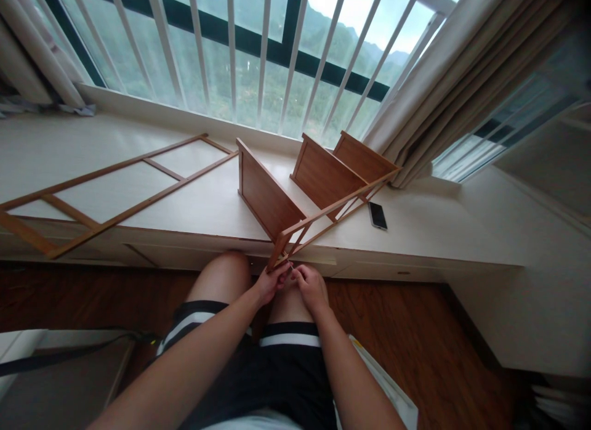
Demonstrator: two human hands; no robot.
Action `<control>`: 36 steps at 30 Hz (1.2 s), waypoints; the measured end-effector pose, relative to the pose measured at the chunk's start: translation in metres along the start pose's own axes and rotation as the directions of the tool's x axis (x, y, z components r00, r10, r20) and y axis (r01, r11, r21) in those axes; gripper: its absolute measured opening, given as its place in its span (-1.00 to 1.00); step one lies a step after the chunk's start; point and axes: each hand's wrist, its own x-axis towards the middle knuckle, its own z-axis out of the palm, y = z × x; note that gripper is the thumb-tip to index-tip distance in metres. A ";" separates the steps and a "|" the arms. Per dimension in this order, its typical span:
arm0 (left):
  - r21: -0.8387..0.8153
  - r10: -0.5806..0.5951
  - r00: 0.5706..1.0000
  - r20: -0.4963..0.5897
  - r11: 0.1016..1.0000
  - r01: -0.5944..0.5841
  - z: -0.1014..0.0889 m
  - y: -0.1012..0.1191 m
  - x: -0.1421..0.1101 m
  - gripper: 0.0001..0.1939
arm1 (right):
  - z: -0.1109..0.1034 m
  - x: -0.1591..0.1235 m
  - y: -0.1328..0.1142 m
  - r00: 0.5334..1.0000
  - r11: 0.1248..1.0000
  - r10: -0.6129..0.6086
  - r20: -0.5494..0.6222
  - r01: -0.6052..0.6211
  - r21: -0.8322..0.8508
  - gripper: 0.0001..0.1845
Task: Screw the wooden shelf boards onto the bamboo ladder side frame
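A partly built wooden shelf rack [323, 213] lies on its side on the white window ledge. Its boards [270, 190] stand on edge, joined to a ladder-like side frame. The frame's near end reaches over the ledge's front edge to my knees. There my left hand [271, 284] is closed around the frame's end. Close beside it, my right hand [310, 286] is closed in a pinch at a small thin thing by the frame end, too small to make out. A second ladder-like wooden frame [138, 217] lies flat at the left, apart from both hands.
A phone [378, 215] lies on the ledge [443, 227] right of the rack. Behind are a barred window [249, 66] and curtains [415, 79]. Drawer fronts run below the ledge. A white flat object [388, 384] is on the floor at right, a dark strap [78, 351] at left.
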 end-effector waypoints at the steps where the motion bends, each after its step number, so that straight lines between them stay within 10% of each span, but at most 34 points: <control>1: -0.001 0.001 1.000 0.004 1.000 -0.001 0.000 0.000 0.000 -0.58 | 0.000 0.000 0.000 1.000 1.000 0.011 0.000 -0.011 0.011 -0.75; 36: 0.033 0.011 0.999 0.045 0.999 -0.012 0.000 0.002 0.002 -0.61 | 0.001 0.009 0.017 0.997 0.993 0.056 0.058 -0.062 0.101 -0.68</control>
